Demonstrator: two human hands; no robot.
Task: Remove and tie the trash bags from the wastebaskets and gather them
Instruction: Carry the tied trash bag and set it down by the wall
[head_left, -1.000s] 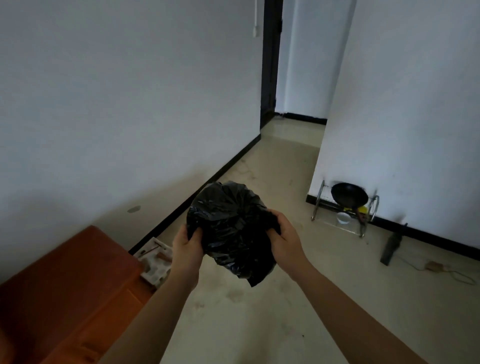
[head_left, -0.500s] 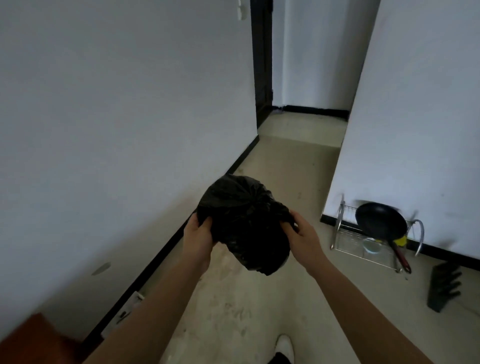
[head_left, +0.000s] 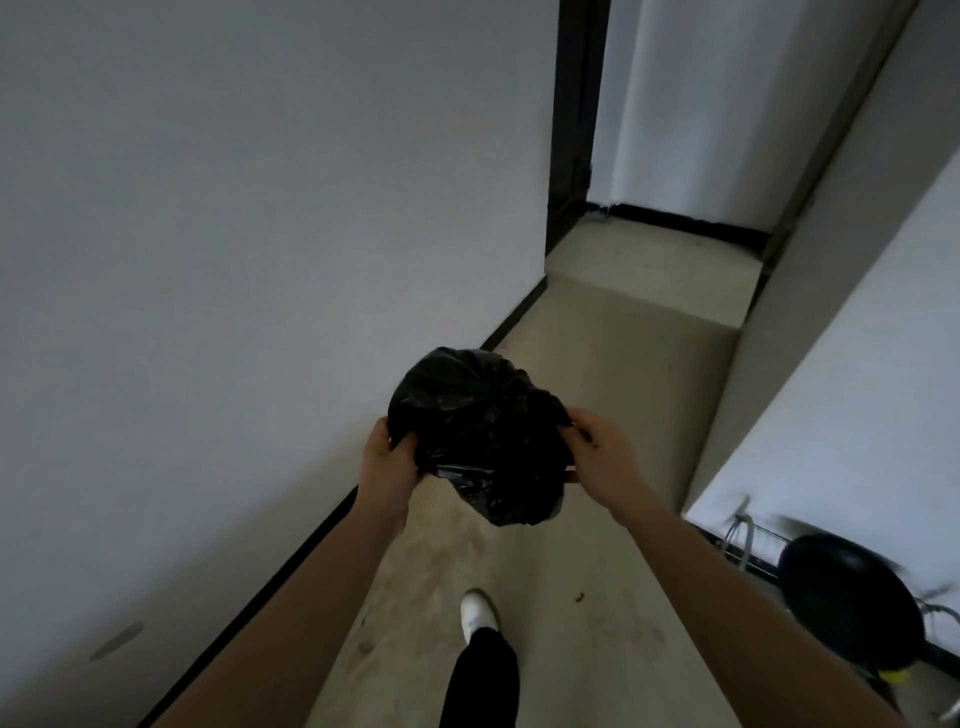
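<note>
- trash bag (head_left: 480, 434), black and crumpled, is held up in the air between both hands, above the beige floor (head_left: 613, 374) of a narrow hallway.
- left hand (head_left: 387, 462) grips the bag's left side, thumb on the near face and fingers curled round into the plastic.
- right hand (head_left: 597, 460) pinches a bunched fold of plastic at the bag's right side, fingers closed on it.
- the bag bulges round at the top, with creases running toward a gathered spot on the right; its lower end hangs as a loose point below the hands.
- a white wall (head_left: 234, 260) with a black skirting strip runs along the left edge of the floor.
- a white shoe (head_left: 478, 613) and a black trouser leg (head_left: 480, 680) stand on the floor below the bag.
- a black pan (head_left: 852, 600) rests on a wire rack (head_left: 743, 535) at the right edge of the floor, against the right wall; both are blurred.
- a dark door frame (head_left: 574, 119) stands at the far end of the hallway.
</note>
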